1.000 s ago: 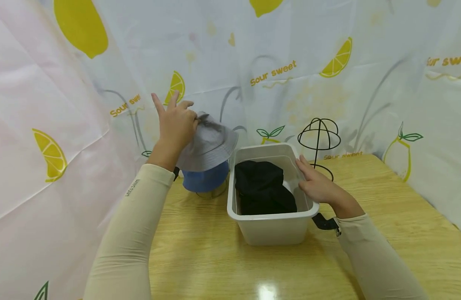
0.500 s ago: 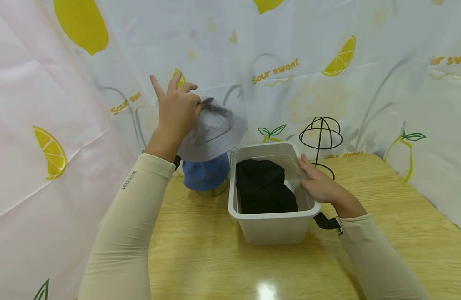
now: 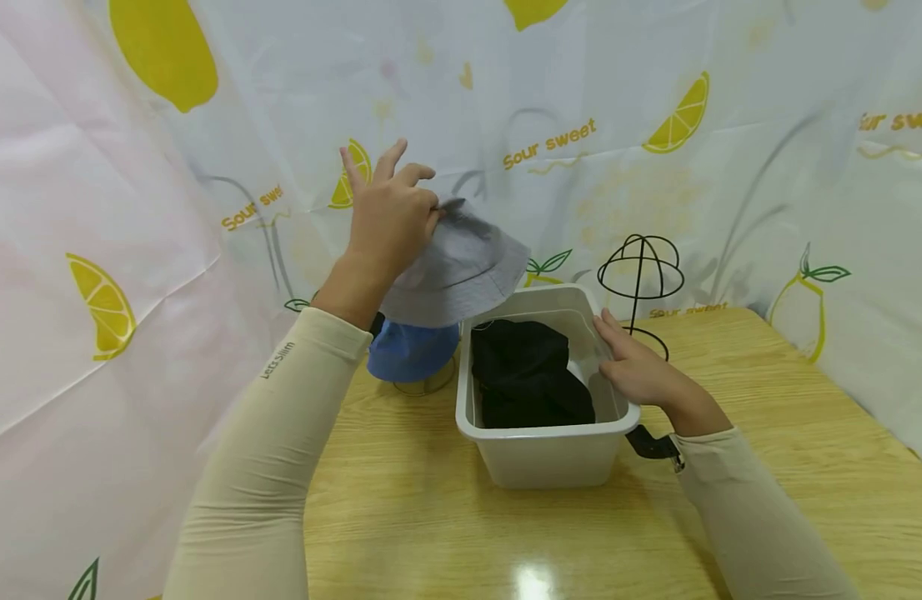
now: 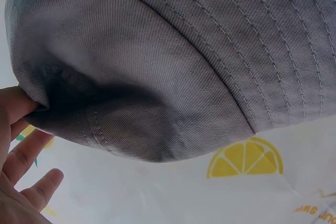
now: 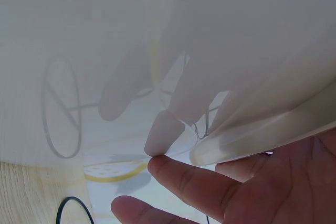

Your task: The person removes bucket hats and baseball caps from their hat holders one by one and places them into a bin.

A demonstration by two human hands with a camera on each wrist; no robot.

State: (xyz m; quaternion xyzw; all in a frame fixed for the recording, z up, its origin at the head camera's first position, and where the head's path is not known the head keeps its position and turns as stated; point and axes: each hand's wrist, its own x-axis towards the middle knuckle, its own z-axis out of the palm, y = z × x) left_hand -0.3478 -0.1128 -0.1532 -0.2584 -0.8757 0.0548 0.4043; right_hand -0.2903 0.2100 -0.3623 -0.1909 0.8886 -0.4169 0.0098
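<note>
My left hand [image 3: 392, 212] pinches the crown of a grey bucket hat [image 3: 461, 267] between thumb and forefinger, the other fingers spread. The hat hangs brim down, tilted, at the bin's left back corner. In the left wrist view the pinched crown [image 4: 121, 66] is creased and dented by the fingers. My right hand [image 3: 637, 367] holds the right rim of a white plastic bin [image 3: 551, 458], thumb over the rim and fingers along the outer wall. A black cloth item [image 3: 528, 375], possibly a hat, lies in the bin.
A blue bucket hat [image 3: 412, 350] sits on a wire stand [image 3: 423, 383] left of the bin, partly hidden by the grey hat. A bare black wire hat stand [image 3: 639, 275] rises behind my right hand. The wooden table [image 3: 431, 533] meets a lemon-print curtain [image 3: 581, 200].
My left hand has raised the grey hat off the blue hat's top, then carried it right towards the bin. The right hand and bin stay in place.
</note>
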